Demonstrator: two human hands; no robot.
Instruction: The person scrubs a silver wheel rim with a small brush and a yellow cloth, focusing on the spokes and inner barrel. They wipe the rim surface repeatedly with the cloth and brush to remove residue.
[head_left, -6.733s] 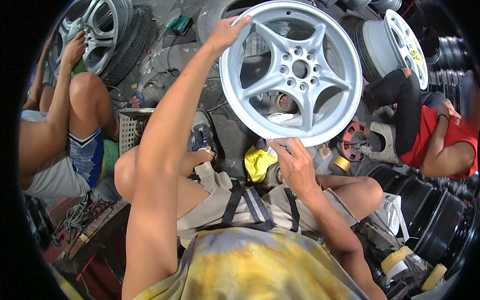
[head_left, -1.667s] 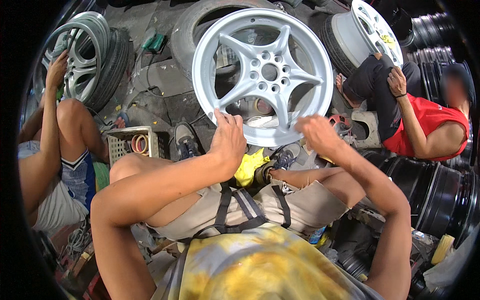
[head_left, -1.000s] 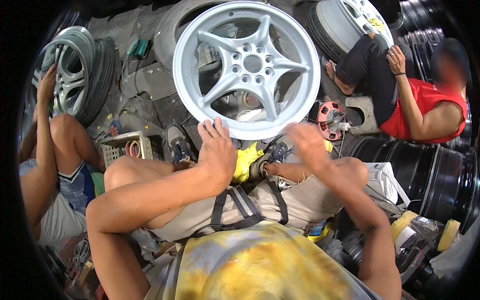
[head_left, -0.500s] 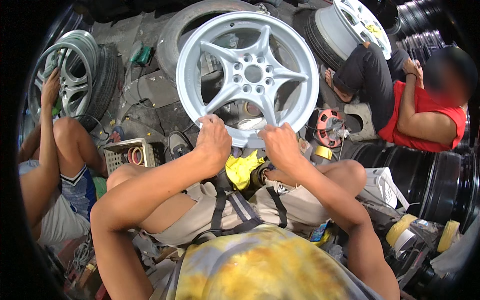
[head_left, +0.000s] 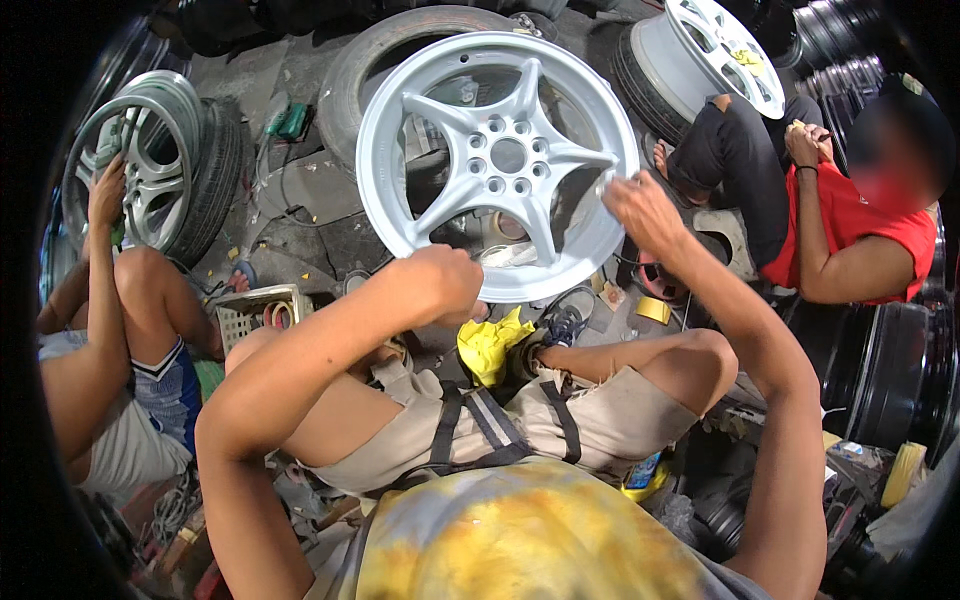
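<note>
Beyond the yellow cloth (head_left: 492, 345), our left hand (head_left: 445, 278) grasps the silver wheel (head_left: 508, 180) by its edge, seemingly to steady it, while our right hand (head_left: 648, 212) curls there too, its grip unclear.

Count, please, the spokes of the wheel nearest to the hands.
5 spokes on the wheel: upper left, top, right, bottom and lower left; none hidden.

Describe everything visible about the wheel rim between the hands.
The wheel rim is pale grey, apparently painted metal. Five spokes meet at a hub whose central opening is ringed by eight smaller holes. Its face points toward the camera, partly covering a tyre. The left hand overlaps its near-left edge; the right hand seems to touch its right edge. What supports it is unclear.
</note>
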